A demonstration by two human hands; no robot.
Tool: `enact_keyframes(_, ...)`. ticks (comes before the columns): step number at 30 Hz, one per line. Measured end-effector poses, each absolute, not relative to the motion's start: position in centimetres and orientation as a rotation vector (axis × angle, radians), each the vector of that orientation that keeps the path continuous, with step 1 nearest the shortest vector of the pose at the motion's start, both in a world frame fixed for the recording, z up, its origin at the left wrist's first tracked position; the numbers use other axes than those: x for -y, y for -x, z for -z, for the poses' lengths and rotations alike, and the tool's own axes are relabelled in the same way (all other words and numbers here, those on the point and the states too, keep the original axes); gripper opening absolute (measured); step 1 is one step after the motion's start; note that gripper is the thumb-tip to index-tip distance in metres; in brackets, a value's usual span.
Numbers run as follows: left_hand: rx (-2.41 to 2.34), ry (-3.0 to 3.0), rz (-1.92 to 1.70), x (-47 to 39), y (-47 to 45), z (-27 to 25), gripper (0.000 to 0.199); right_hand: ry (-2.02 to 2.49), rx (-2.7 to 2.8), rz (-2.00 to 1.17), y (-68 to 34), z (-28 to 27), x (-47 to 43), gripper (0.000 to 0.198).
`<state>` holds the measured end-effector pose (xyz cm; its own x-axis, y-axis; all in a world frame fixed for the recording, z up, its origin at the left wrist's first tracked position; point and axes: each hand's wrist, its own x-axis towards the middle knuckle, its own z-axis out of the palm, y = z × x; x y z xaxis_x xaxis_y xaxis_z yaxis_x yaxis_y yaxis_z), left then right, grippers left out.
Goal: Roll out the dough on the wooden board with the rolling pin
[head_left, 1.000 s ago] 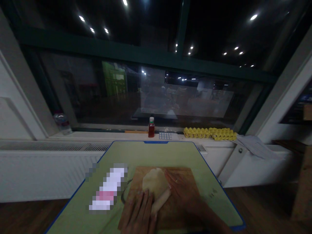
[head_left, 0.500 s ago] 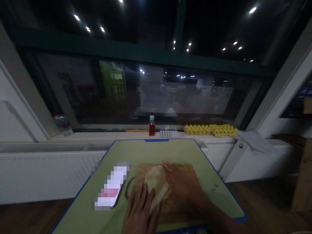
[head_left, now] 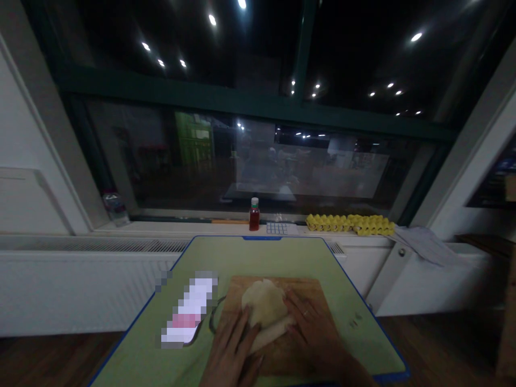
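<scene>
A flat, pale sheet of dough [head_left: 264, 302] lies on a wooden board [head_left: 278, 359]. Across its near edge runs a pale rod [head_left: 271, 335], which looks like a rolling pin. My left hand [head_left: 233, 344] rests over the rod's left end with fingers stretched forward, their tips near the dough. On the other end lies my right hand [head_left: 311, 328], flat, with fingers extended and a ring on one of them. Both palms hide the ends of the rod.
The board sits on a light green folding table [head_left: 226, 255] with a blue rim. A phone [head_left: 189, 312], its screen blurred out, lies on the left. A red-liquid bottle [head_left: 254, 216] and yellow egg cartons [head_left: 350, 224] stand on the windowsill by the dark window.
The rod has turned from a steep slant to a flatter one and come nearer to me. My right hand has moved nearer too, uncovering more dough. The view has shifted slightly.
</scene>
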<state>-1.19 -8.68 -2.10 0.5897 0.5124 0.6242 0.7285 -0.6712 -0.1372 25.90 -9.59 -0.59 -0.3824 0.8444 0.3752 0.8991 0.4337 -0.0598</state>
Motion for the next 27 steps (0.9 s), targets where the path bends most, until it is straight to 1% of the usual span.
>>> enact_keyframes(2, 1.032, 2.490, 0.798, 8.3, 2.0, 2.1, 0.043, 1.483, 2.293, 0.346, -26.6, 2.1, 10.4, 0.054)
enact_keyframes(5, 1.089, 2.569, 0.832, 7.4, 3.2, 1.8, 0.046, 1.514, 2.208, 0.481, -27.6, 4.6, 11.0, 0.044)
enact_keyframes(8, 1.184, 2.571, 0.901, 6.1, 4.0, 1.5, 0.065, 1.508, 2.160, 0.555, -28.3, 6.5, 11.3, 0.034)
enact_keyframes(10, 1.282, 2.549, 0.923, 5.2, 4.1, 1.4, 0.079, 1.527, 2.079, 0.587, -28.6, 7.0, 11.5, 0.031)
enact_keyframes(11, 1.331, 2.539, 0.920, 4.7, 4.2, 1.4, 0.083, 1.549, 2.027, 0.590, -28.9, 7.1, 11.6, 0.030)
enact_keyframes(12, 1.378, 2.532, 0.908, 4.3, 4.1, 1.5, 0.081, 1.572, 1.977, 0.585, -29.2, 7.1, 11.8, 0.030)
enact_keyframes(15, 1.538, 2.519, 0.843, 3.0, 3.7, 1.7, 0.059, 1.630, 1.853, 0.526, -30.2, 6.2, 12.3, 0.028)
enact_keyframes(17, 1.620, 2.528, 0.798, 2.5, 3.2, 1.7, 0.051, 1.679, 1.757, 0.456, -30.5, 5.0, 12.4, 0.028)
enact_keyframes(20, 1.685, 2.602, 0.730, 2.0, 2.0, 1.2, 0.056, 1.744, 1.556, 0.338, -29.8, 2.9, 12.3, 0.032)
enact_keyframes(22, 1.693, 2.676, 0.680, 2.0, 1.1, 0.8, 0.059, 1.695, 1.475, 0.269, -28.8, 2.0, 11.8, 0.034)
enact_keyframes(24, 1.672, 2.714, 0.661, 2.2, 0.4, 0.6, 0.059, 1.634, 1.458, 0.203, -27.9, 1.8, 11.2, 0.037)
enact_keyframes(27, 1.653, 2.694, 0.724, 2.5, -0.1, 0.4, 0.054, 1.651, 1.439, 0.149, -27.0, 2.6, 10.5, 0.040)
